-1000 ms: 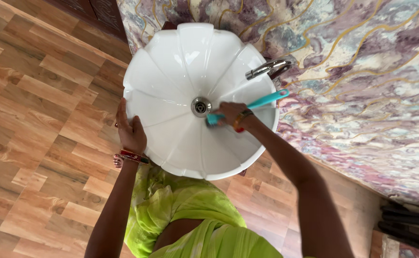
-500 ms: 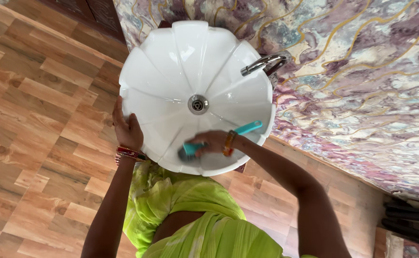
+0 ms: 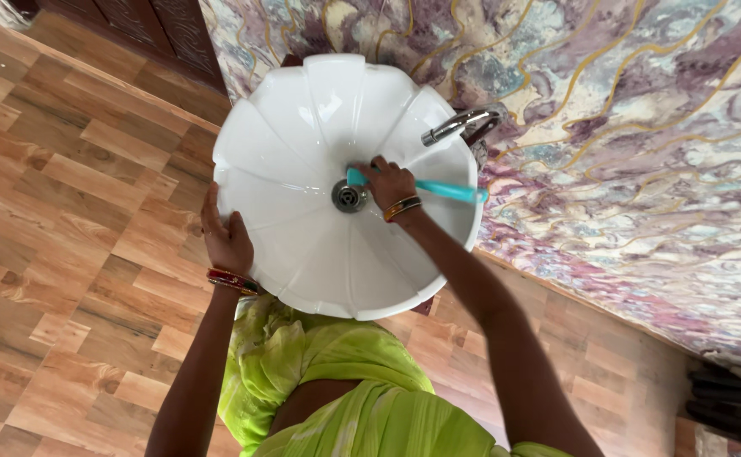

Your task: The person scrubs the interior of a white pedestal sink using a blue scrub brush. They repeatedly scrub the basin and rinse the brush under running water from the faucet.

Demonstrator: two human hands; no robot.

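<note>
A: Surface? Room?
B: White fluted basin (image 3: 303,110) is standing against a marbled purple wall (image 3: 641,169), over wood-pattern floor (image 3: 66,211); chrome tap (image 3: 459,124) at its rim.
A: Hands?
B: Right hand (image 3: 387,182), fingers closing around a teal brush (image 3: 438,189), is pressing its head just beside the drain (image 3: 348,196). Left hand (image 3: 227,237), fingers spread flat, is bracing the rim.

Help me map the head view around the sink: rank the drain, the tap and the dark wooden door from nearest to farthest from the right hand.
From the right hand:
1. Drain, right beside the hand at the basin's centre.
2. Tap, at the basin's wall-side rim.
3. Dark wooden door, at the frame's top, past the basin.
</note>
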